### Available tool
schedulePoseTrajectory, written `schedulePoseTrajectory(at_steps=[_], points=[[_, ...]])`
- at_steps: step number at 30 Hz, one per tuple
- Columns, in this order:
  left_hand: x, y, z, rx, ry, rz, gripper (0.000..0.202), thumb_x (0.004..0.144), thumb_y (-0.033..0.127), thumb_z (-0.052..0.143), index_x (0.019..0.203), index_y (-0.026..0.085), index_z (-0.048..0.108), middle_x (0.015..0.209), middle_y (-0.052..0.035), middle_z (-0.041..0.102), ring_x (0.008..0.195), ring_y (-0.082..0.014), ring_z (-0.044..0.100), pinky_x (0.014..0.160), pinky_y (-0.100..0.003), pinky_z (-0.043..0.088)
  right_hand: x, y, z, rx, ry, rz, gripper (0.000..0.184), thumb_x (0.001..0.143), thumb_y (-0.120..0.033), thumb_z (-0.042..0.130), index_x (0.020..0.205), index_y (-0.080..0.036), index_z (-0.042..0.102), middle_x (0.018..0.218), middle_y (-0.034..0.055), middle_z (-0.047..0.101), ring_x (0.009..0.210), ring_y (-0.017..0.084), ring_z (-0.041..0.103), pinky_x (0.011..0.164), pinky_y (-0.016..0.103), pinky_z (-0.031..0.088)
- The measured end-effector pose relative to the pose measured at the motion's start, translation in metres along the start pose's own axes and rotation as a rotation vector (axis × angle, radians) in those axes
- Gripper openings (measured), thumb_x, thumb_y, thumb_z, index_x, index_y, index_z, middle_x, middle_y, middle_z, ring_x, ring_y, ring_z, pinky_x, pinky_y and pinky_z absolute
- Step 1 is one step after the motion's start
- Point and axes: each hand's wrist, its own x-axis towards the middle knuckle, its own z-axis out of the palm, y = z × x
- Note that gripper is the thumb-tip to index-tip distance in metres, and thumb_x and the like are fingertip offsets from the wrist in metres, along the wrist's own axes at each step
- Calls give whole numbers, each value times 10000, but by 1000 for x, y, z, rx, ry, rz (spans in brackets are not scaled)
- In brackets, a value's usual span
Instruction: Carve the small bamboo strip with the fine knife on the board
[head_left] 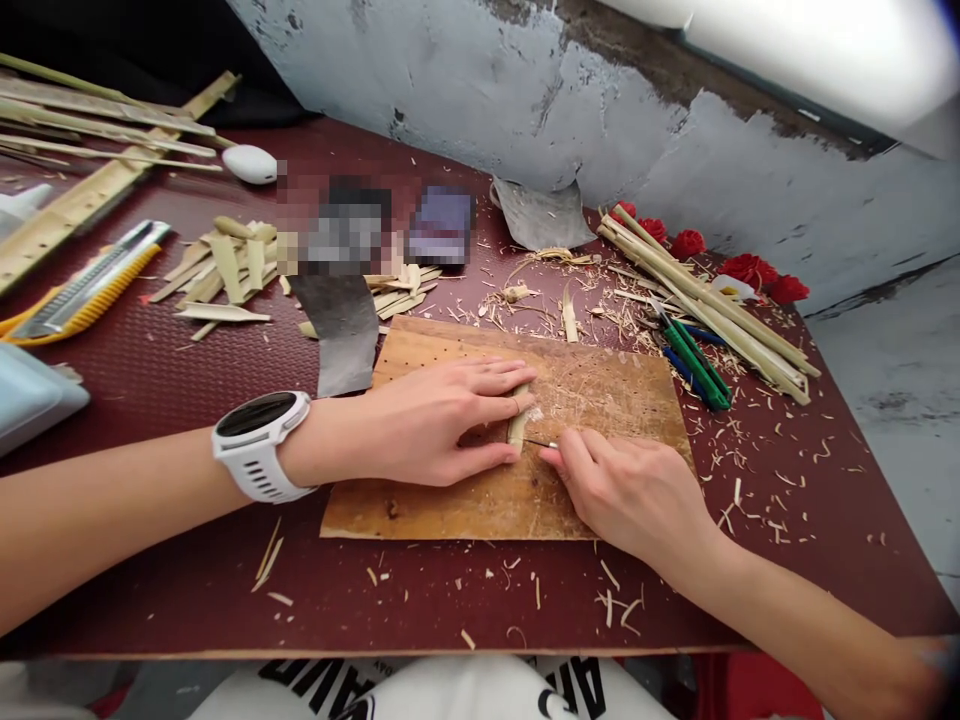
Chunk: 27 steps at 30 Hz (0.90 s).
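Observation:
A short pale strip of plant stalk (517, 428) lies on a worn wooden board (450, 510). My left hand (442, 420) rests flat over the board, its fingers at the strip's far part and the thumb at its near end, holding it down. In my right hand (626, 485), closed just to the right, is a thin carving tool (541, 443). Its narrow dark tip meets or nearly meets the strip's right edge, while most of its handle is hidden in my fist. Pale scrape marks show on the board beside the strip.
Shavings litter the red-brown table (390, 610). Green-handled cutters (696, 365) lie right of the board, near long stalks (712, 300) and red flowers (750, 270). On the left are a yellow utility knife (97, 285), cut pieces (225, 270) and grey sandpaper-like sheet (341, 335). A wall stands behind.

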Motion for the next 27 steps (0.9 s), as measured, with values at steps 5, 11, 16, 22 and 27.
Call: schedulePoseTrajectory(at_steps=[5,11,16,22,27], points=[[0,-1,-1,-7,2,17,485,1064,379,587,1480,132,612,1624,-209,513,1549,-322,475,1297,-526,421,-2,0,6,33,49,38,355,1117,-381,493,791,-240,489,633,-27,564,517,159,545,581,314,269],[-1,-4,1,-16,26,30,498,1064,399,592,1476,119,609,1626,-221,504,1540,-337,484,1285,-544,432,4,-1,3,35,46,6,367,1119,-397,483,786,-241,486,621,-24,557,505,165,548,577,316,268],[-1,-5,2,-9,34,44,508,1075,394,573,1479,88,611,1618,-234,510,1538,-346,486,1289,-541,432,7,-3,-2,11,-21,11,329,1104,-380,509,804,-245,491,622,-18,566,474,183,569,539,327,209],[0,-4,2,-10,40,55,500,1072,375,582,1477,84,615,1614,-237,513,1538,-342,485,1292,-544,427,9,-9,-15,-114,-101,-39,328,1107,-348,482,797,-241,486,598,11,547,415,189,527,527,325,140],[0,-3,1,-14,37,44,498,1069,370,596,1488,99,612,1613,-222,521,1534,-336,492,1297,-531,422,10,-9,-20,-126,-140,-64,313,1094,-318,503,790,-243,483,576,11,535,384,184,488,522,326,93]])
